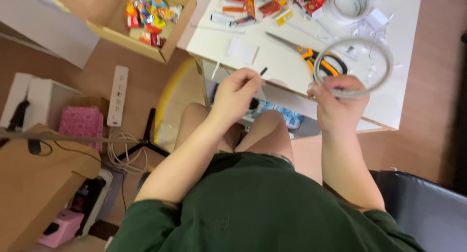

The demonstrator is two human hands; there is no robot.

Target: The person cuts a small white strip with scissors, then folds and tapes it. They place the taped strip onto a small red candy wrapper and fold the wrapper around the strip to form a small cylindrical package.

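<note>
A white table (292, 62) stood over a wood-toned floor, strewn with bright packets (253, 6), a second tape roll (348, 4) and orange-handled scissors (316, 57). The right hand (338, 103) was closed on the rim of a clear tape roll (352, 67), held above the table edge. The left hand (236, 94) pinched the drawn tape end (263, 71), fingers shut. Judged risk: the slack strip could fold and stick to itself, or slip from the pinch.
</note>
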